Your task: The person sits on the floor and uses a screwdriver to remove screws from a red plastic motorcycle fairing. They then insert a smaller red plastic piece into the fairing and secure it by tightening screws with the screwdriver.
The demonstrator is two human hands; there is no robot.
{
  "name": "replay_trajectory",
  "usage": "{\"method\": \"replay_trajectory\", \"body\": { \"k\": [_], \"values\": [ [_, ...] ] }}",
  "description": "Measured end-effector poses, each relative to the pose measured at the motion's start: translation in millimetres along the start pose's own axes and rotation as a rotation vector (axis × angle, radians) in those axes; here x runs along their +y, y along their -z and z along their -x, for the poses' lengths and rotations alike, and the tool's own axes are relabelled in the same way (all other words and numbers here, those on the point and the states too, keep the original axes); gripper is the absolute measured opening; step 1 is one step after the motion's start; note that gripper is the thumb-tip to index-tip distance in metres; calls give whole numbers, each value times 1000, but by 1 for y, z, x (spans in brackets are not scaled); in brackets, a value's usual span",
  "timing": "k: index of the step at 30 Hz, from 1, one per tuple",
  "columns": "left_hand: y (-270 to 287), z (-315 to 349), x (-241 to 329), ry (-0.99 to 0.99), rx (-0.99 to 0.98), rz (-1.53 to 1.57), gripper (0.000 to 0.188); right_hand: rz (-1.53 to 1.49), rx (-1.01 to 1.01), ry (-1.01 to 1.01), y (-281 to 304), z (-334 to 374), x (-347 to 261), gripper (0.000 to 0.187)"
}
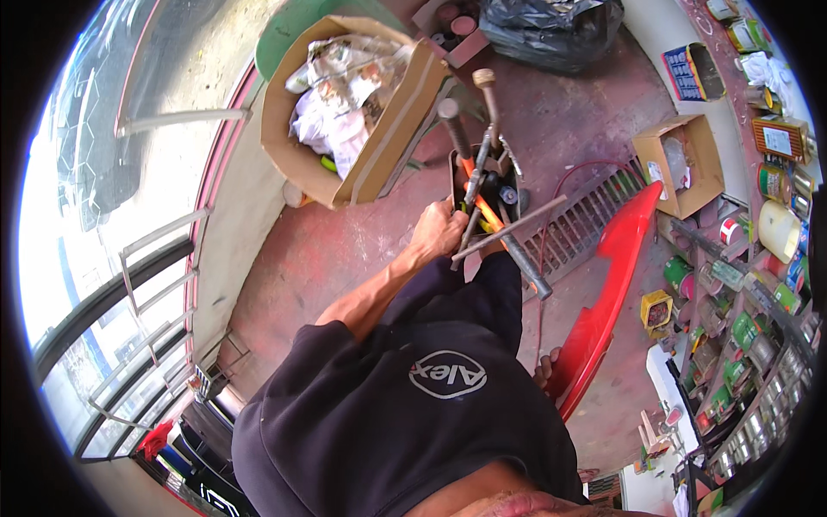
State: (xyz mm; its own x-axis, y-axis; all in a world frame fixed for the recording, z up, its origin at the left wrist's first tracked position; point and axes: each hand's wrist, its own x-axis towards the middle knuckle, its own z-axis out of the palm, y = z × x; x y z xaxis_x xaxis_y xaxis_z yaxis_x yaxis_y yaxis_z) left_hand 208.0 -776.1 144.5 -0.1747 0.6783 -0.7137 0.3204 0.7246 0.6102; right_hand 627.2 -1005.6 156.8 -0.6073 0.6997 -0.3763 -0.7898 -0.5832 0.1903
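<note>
Left hand [437, 231] closed around a cross wrench [500, 231] in the tool bin [457, 172], steadying it; right hand [544, 369] grip unclear beside the red panel [616, 276]

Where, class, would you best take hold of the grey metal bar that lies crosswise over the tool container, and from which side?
Probably at its bare free end, from the right. The grey metal bar rests across the tool container, slanting up to the right; that end juts clear of the other handles. The left hand already crowds the lower left end.
</note>
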Motion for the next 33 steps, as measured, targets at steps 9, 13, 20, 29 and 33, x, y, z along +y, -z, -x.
{"method": "replay_trajectory", "body": {
  "k": [9, 13, 20, 29, 33],
  "values": [
    [34, 29, -150, -20, -246, -104, 39, 126, 364, 170, 78, 59, 200, 80],
    [62, 47, -223, -3, -255, -167, 41, 122, 347, 201, 91, 80, 298, 76],
    [114, 65, -341, -5, -220, -110, 32, 97, 438, 355, 144, 82, 457, 80],
    [187, 79, -506, -41, -44, 47, 26, -115, 66, 341, 248, 70, 650, 50],
    [233, 45, -605, -80, 36, 7, 27, -165, 87, 341, 264, 60, 704, 46]
  ]
}}
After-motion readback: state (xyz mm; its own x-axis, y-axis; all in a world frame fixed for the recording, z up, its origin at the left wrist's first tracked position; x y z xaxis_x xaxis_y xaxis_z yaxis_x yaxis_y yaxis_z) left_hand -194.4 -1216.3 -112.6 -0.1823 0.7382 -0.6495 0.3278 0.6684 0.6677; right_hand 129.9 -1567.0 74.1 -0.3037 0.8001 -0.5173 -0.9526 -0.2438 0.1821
